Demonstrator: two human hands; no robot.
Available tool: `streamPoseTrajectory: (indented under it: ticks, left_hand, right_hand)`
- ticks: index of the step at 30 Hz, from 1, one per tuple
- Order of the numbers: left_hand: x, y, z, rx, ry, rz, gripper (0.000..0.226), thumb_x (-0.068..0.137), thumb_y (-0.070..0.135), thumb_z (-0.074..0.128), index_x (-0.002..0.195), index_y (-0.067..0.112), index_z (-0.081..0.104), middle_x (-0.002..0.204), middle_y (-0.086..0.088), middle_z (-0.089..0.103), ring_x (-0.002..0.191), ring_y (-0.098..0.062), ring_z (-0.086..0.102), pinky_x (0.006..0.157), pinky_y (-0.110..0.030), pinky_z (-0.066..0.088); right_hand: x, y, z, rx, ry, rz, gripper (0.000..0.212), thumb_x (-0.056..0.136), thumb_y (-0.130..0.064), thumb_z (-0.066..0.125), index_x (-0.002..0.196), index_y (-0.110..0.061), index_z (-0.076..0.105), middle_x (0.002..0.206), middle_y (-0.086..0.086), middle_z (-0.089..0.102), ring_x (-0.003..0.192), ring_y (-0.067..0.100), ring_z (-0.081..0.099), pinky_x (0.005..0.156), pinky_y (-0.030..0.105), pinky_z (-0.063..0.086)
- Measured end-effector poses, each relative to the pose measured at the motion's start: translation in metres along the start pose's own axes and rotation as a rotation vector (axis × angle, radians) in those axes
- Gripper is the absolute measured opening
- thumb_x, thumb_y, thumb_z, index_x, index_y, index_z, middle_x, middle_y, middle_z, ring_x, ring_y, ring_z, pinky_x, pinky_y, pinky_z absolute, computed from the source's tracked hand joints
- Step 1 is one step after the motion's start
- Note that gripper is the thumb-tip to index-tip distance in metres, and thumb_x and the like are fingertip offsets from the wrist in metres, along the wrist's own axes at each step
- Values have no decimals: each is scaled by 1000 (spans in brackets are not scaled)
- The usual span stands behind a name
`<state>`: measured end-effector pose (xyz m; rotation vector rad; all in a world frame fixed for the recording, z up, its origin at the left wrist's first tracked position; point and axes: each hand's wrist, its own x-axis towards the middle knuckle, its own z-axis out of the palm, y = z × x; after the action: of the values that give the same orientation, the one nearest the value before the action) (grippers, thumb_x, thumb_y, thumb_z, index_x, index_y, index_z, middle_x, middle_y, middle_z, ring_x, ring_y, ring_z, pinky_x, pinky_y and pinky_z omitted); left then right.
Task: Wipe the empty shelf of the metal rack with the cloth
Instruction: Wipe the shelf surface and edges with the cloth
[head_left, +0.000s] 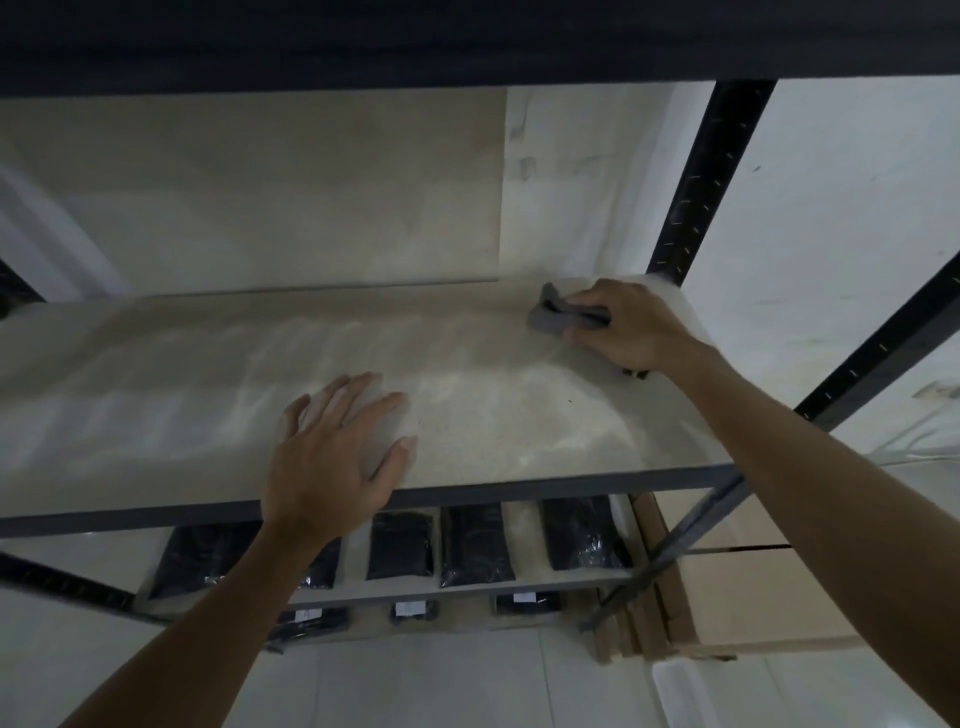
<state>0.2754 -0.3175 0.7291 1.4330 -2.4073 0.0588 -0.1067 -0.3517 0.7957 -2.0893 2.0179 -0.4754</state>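
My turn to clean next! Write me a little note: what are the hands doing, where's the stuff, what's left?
Right hand: grip shut on the grey cloth, pressing it at the shelf's far right corner.
Left hand: open, flat on the shelf near its front edge, holding nothing.
Done: cannot tell for sure; pale streaks cover the middle.
Left: probably wiping across the whole shelf.

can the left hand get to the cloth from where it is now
Probably yes. The left hand lies flat and open on the shelf, and only bare shelf lies between it and the cloth. But the right hand already presses on the cloth near the far right corner.
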Motion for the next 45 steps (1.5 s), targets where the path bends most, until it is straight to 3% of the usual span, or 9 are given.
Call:
streamPoseTrajectory:
  ticks: [2, 5, 10, 20, 26, 34, 38, 42, 45]
  left_hand:
    - [0, 0, -1, 6, -10, 0, 55, 95, 62, 39, 141, 33, 52, 153, 1, 47, 143, -21, 41, 115, -49, 34]
    - [0, 2, -4, 0, -9, 0, 56, 95, 61, 40, 141, 31, 54, 151, 0, 50, 142, -21, 43, 114, -48, 36]
    - [-1, 4, -6, 1, -14, -7, 57, 94, 60, 39, 140, 29, 56, 150, 0, 52, 140, -21, 45, 113, -49, 37]
    - [-1, 2, -1, 11, 18, -1, 53, 94, 59, 45, 139, 33, 53, 152, 0, 50, 143, -23, 42, 116, -51, 34]
    - [-1, 3, 0, 9, 51, 8, 50, 94, 58, 47, 137, 33, 55, 151, -1, 50, 142, -26, 44, 113, -55, 36]
    - [-2, 5, -4, -3, 47, -3, 51, 94, 58, 46, 136, 32, 57, 151, -1, 51, 142, -26, 44, 113, -53, 36]
    - [-2, 5, -5, 5, 24, -8, 52, 94, 59, 44, 137, 31, 56, 152, -1, 50, 143, -26, 43, 114, -54, 36]
    - [-2, 6, -4, 8, 40, -8, 52, 93, 58, 46, 136, 30, 59, 151, -1, 51, 143, -26, 44, 114, -53, 35]
    - [-2, 6, -5, 8, 46, -2, 53, 93, 58, 46, 136, 29, 60, 151, -2, 51, 142, -27, 44, 113, -54, 36]
  right_hand:
    - [13, -2, -11, 27, -9, 9, 36, 90, -59, 60, 120, -40, 68, 110, -18, 61, 100, 6, 56, 85, 30, 47]
    - [41, 9, -27, -9, 173, 124, 32, 92, -57, 53, 99, -30, 68, 88, -3, 68, 81, 21, 69, 71, 39, 58]
    - [54, 16, 4, -198, 70, 253, 43, 103, -40, 45, 141, -20, 51, 129, 15, 53, 120, 38, 53, 96, 50, 49]
    - [15, -24, 9, 94, -112, -374, 42, 102, -33, 58, 142, -19, 57, 116, 2, 60, 103, 16, 56, 94, 32, 44]
    - [80, 12, 4, -109, 16, 21, 41, 103, -40, 48, 140, -23, 51, 121, 13, 55, 112, 35, 55, 95, 46, 47]
    - [27, -20, 33, 44, -14, -299, 45, 102, -36, 55, 144, -20, 54, 120, 8, 60, 111, 27, 55, 95, 41, 45]
    - [13, -27, 22, 152, -176, -468, 43, 102, -41, 55, 141, -21, 57, 114, -4, 60, 103, 6, 54, 92, 12, 38]
    - [48, 2, 4, 22, 57, -295, 40, 105, -39, 49, 141, -23, 53, 109, -6, 50, 104, 19, 55, 86, 30, 40]
    - [50, 17, 17, -58, 55, -123, 43, 107, -35, 43, 146, -18, 50, 116, 6, 54, 114, 32, 54, 92, 38, 42]
